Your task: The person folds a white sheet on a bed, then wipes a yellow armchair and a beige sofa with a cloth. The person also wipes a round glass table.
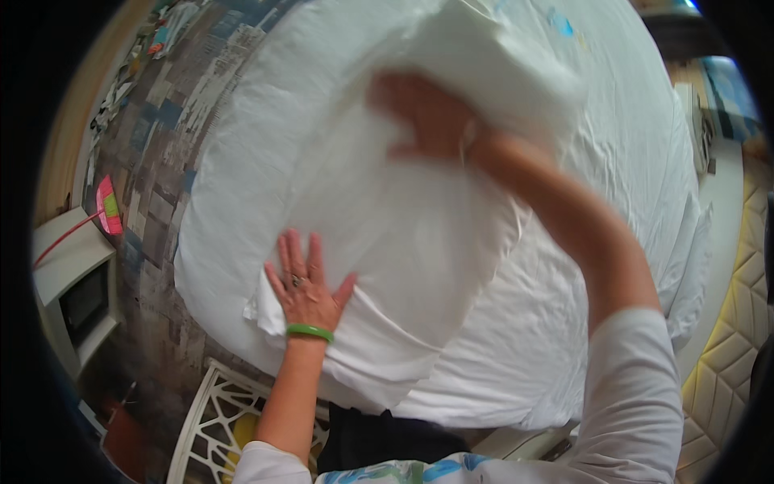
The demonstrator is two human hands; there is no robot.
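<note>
A white bed sheet (395, 242) lies in a broad folded layer over the white bedding (230, 194) of a large bed. My left hand (309, 294) rests palm down near the sheet's left fold, its fingers spread; it wears a ring and a green bangle (310, 331). Farther away, my right hand (427, 121) is blurred by motion over the same sheet, fingers stretched out and thumb apart, gripping nothing I can see. Beyond it, a raised flap of white cloth (492, 60) is also blurred. Creases run through the bedding on the right.
Left of the bed is a patchwork-patterned floor (153, 177). A white cabinet (76, 290) with a pink-and-green broom head (108, 206) beside it stands at the far left. A white lattice panel (211, 411) is at lower left. A quilted cream headboard (717, 387) lines the right.
</note>
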